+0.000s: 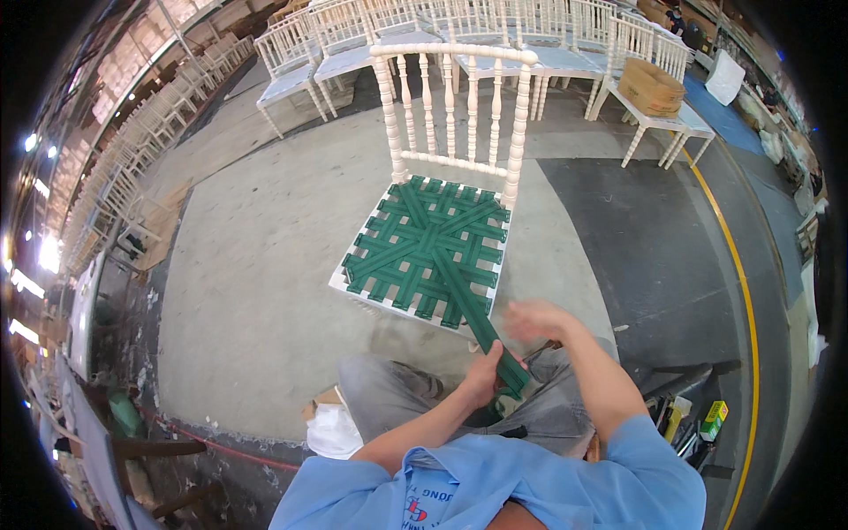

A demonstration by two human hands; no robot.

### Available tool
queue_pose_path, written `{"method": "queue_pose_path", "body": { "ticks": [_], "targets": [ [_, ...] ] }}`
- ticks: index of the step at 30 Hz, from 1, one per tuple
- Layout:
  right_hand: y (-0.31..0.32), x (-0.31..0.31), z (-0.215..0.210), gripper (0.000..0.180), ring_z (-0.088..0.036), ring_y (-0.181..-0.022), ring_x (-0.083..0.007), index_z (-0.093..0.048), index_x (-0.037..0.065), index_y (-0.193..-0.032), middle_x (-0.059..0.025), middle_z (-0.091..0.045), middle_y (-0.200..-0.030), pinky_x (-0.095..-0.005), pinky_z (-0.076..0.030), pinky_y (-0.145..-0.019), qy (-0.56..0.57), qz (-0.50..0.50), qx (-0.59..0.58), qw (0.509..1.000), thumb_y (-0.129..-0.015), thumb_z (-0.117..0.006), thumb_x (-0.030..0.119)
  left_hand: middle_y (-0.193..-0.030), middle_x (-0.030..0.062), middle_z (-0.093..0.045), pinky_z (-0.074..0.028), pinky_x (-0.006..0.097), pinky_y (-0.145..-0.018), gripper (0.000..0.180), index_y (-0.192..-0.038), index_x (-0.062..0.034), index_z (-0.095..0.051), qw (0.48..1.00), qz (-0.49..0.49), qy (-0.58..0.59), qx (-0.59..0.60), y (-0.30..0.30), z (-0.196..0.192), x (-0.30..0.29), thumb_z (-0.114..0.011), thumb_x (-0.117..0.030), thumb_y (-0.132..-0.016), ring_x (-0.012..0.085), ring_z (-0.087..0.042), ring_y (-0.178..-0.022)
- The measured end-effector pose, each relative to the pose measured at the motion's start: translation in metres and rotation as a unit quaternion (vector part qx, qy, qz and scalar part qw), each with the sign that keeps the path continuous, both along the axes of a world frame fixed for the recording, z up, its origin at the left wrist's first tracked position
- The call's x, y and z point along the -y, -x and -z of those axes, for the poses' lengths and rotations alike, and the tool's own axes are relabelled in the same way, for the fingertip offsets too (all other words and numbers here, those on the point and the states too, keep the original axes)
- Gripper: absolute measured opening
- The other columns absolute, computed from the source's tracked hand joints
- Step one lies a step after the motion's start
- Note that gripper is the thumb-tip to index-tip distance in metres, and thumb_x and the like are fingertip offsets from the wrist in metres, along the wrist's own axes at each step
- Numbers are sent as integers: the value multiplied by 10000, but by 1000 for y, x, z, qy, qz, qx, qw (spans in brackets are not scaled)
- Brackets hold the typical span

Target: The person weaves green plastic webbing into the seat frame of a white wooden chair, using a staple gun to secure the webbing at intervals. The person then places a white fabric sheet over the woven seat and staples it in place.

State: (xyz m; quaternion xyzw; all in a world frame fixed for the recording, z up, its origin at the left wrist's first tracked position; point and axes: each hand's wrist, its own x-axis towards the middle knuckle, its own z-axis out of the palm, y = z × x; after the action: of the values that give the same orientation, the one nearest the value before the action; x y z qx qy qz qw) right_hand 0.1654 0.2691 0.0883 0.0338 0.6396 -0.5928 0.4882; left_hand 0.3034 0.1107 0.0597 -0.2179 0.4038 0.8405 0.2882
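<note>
In front of me stands a white wooden chair [452, 55] with turned spindles in its back. Green webbing [430, 231] is woven in a grid over its seat frame, and more strips cross it diagonally. One green webbing strap [468, 305] runs from the middle of the seat over the near right corner toward my lap. My left hand [482, 378] is closed round this strap close to its loose end. To the right of the strap is my right hand [535, 321], smeared by motion; its fingers cannot be made out.
Rows of white chairs [548, 57] stand behind, and more chairs [124, 190] line the left side. A brown cardboard item [652, 87] rests on a chair seat. By my right side lie tools and a yellow-green box [714, 420]. A white bag [334, 431] is at my left.
</note>
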Motion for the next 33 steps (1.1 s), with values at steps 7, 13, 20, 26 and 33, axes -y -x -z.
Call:
{"method": "queue_pose_path", "body": {
  "ticks": [7, 13, 20, 26, 33],
  "targets": [
    [58, 113, 44, 408, -602, -725, -219, -588, 25, -1064, -113, -647, -898, -371, -509, -645, 97, 118, 191, 970, -1079, -382, 376, -1108, 141, -665, -500, 447, -930, 561, -1178, -33, -588, 999, 32, -16, -14, 8, 29, -5, -391, -540, -1040, 257, -649, -1004],
    [35, 117, 66, 267, -320, -435, -114, -530, 101, -860, 2, -467, -608, -311, -235, -400, -18, 160, 26, 987, -1019, -483, 310, -1141, 144, -642, -456, 512, -976, 605, -1298, -72, -531, 964, -208, -126, 109, 32, 77, 60, -529, -581, -972, 292, -625, -1044],
    [-37, 99, 68, 335, -495, -543, -183, -612, 9, -830, -61, -562, -658, -368, -375, -504, -97, 171, -104, 975, -988, -498, 282, -1324, 187, -535, -535, 512, -865, 844, -1395, 18, -400, 808, -529, 209, 152, 129, 93, 77, -744, -512, -835, 334, -594, -1093],
    [-85, 57, 68, 356, -498, -583, -163, -597, 27, -845, -46, -549, -662, -360, -400, -553, -156, 152, -186, 958, -1030, -477, 307, -1287, 175, -558, -579, 482, -823, 715, -1359, 23, -442, 805, -561, 115, 157, 140, 92, 61, -757, -381, -860, 312, -614, -1040],
    [-117, 50, 70, 385, -536, -598, -177, -581, 40, -823, -55, -550, -656, -364, -417, -564, -171, 164, -152, 960, -1044, -468, 334, -1349, 192, -514, -573, 499, -868, 807, -1424, 8, -351, 802, -557, 114, 184, 139, 79, 66, -758, -396, -857, 333, -600, -1096]
  ]
}}
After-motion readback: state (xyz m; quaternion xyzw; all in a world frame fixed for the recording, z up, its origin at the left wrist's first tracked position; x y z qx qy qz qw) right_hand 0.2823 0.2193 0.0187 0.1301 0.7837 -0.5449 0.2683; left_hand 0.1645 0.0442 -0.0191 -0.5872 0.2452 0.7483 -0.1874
